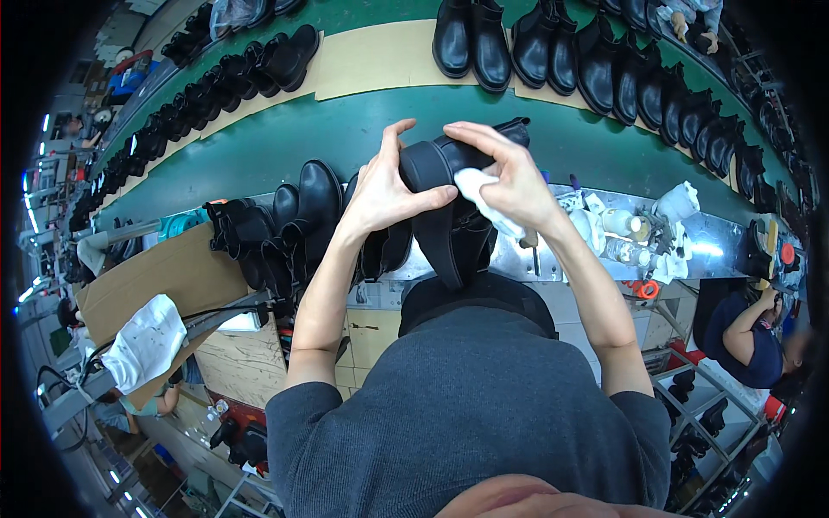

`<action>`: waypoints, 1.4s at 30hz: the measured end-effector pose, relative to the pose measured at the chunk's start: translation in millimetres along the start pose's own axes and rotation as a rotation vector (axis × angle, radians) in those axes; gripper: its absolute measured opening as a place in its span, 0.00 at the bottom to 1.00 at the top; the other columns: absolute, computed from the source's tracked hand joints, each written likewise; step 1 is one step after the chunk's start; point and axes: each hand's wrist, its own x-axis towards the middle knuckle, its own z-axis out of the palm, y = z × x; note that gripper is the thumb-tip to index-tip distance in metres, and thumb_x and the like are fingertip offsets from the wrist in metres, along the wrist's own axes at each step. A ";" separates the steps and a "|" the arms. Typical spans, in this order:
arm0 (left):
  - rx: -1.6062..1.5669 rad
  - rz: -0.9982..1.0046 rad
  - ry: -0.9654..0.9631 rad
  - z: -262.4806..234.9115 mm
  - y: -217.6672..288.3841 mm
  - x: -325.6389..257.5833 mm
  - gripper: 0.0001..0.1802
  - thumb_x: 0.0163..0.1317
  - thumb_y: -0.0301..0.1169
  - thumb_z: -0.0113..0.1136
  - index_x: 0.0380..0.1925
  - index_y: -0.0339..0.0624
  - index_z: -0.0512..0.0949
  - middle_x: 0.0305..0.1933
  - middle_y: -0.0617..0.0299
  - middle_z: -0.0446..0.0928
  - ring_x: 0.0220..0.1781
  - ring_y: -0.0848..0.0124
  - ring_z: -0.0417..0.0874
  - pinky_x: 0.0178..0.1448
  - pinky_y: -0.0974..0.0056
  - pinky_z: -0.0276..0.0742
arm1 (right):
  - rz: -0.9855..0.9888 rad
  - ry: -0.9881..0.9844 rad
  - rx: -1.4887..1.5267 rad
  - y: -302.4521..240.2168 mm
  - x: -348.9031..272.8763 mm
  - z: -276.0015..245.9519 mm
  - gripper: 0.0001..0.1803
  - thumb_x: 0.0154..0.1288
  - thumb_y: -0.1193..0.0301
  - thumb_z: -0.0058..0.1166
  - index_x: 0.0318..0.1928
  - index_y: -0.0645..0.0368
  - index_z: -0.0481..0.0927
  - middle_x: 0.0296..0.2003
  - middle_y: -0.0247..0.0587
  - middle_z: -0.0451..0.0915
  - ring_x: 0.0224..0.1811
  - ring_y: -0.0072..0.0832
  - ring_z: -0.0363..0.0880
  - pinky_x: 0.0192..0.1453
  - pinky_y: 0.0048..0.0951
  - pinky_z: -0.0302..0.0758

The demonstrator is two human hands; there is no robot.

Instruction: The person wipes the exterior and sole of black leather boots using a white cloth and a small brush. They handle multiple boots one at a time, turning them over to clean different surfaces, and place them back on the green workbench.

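Observation:
Up in front of me I hold a black leather boot (442, 160) over the near edge of the green bench. My left hand (389, 186) is closed round its left end, thumb and fingers spread across the boot. In my right hand (509, 177) a white cloth (477, 192) is pinched and pressed against the boot's side; the fingertips reach over the top of the leather. Just below it hangs another black boot (453, 246), partly hidden by my hands. More black boots (316, 203) stand close to the left of my left forearm.
Rows of black boots (596, 65) line the far side of the green bench (363, 129) on tan cardboard. Small bottles (620, 223) and rags sit on a metal ledge at right. A cardboard sheet (164, 281) and white cloth (148, 341) are at left. Another person (747, 332) is at right.

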 end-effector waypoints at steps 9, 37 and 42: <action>0.012 -0.027 -0.028 -1.3 6.0 3.7 0.60 0.34 0.55 0.73 0.65 0.36 0.57 0.42 0.44 0.77 0.47 0.49 0.82 0.54 0.54 0.75 | 0.160 0.031 -0.128 -5.6 28.1 -11.6 0.19 0.46 0.78 0.52 0.42 0.67 0.83 0.35 0.44 0.83 0.27 0.25 0.79 0.36 0.27 0.75; -0.018 -0.050 -0.003 -26.3 -20.1 1.4 0.61 0.39 0.59 0.72 0.66 0.37 0.52 0.52 0.32 0.74 0.57 0.41 0.76 0.63 0.51 0.68 | -0.008 -0.150 -0.159 -3.5 45.0 9.1 0.30 0.43 0.82 0.50 0.53 0.62 0.79 0.53 0.42 0.77 0.53 0.31 0.78 0.42 0.25 0.76; -0.086 -0.041 0.012 -24.4 -25.9 6.5 0.59 0.39 0.55 0.74 0.67 0.41 0.54 0.49 0.38 0.74 0.54 0.44 0.78 0.59 0.53 0.71 | 0.190 -0.231 -0.147 13.1 71.5 -0.4 0.28 0.44 0.81 0.50 0.51 0.63 0.80 0.50 0.42 0.78 0.47 0.29 0.79 0.39 0.26 0.75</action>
